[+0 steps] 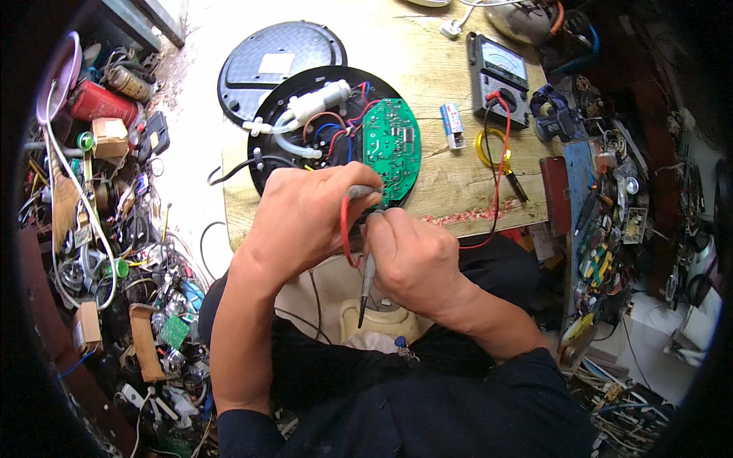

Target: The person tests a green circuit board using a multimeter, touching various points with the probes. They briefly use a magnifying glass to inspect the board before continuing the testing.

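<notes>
My left hand (313,206) is closed on a test probe with a red lead (345,229), at the lower edge of a green circuit board (392,145). Beside it, my right hand (408,259) grips another probe (368,271) with a dark lead end pointing down; both tips are hard to make out behind my fingers. The board sits in a round black housing (301,91) with wires, white tubing and a white cylindrical part (324,99). At the right stands an analog multimeter (496,65) with leads plugged in.
A round black cover (282,49) lies behind the housing on the wooden table (450,198). A small box (452,122) and a yellow-rimmed magnifier (482,160) lie on the right. Cluttered parts and cables (137,305) crowd both sides, with a red container (103,103) at left.
</notes>
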`<state>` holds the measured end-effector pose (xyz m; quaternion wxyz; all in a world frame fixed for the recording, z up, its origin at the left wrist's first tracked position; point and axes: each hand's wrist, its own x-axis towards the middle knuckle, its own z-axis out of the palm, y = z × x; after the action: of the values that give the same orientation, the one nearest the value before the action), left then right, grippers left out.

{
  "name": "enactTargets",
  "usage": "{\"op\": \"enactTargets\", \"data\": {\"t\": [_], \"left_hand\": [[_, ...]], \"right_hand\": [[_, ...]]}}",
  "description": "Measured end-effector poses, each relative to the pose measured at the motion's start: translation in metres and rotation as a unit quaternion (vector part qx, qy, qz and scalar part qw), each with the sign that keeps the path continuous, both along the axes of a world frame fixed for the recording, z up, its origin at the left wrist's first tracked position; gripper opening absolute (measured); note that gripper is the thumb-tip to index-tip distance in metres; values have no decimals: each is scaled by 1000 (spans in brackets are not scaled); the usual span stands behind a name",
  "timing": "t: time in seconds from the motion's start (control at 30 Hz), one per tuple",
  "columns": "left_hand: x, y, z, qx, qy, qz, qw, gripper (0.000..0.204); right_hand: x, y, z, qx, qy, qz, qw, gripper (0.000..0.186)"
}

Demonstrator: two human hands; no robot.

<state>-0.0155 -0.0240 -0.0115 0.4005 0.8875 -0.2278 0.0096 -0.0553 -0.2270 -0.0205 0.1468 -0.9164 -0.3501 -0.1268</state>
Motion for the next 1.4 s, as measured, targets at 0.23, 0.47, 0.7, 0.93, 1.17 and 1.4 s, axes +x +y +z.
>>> {"op": "enactTargets", "data": {"t": [0.23,0.47,0.7,0.93,1.17,1.4], "left_hand": [[0,-1,4,-17,6,-7,1000,18],[1,-2,3,-10,4,-13,1000,19],[1,1,4,-25,10,-3,1000,17],[1,1,-3,-5,-10,6,1000,15],[1,-1,-6,-12,-18,17,1000,13],[3,-1,-7,-6,-33,20,999,12]], "right_hand": [[0,-2,-2,2,-1,3,1000,10],[0,-4,1,2,1,1,1000,10],[1,-2,1,2,8,-2,1000,9],[-1,-4,-3,14,11,0,1000,12],[-2,-9,-5,16,-1,5,1000,21],[0,-11,-5,28,-11,1,1000,20]]}}
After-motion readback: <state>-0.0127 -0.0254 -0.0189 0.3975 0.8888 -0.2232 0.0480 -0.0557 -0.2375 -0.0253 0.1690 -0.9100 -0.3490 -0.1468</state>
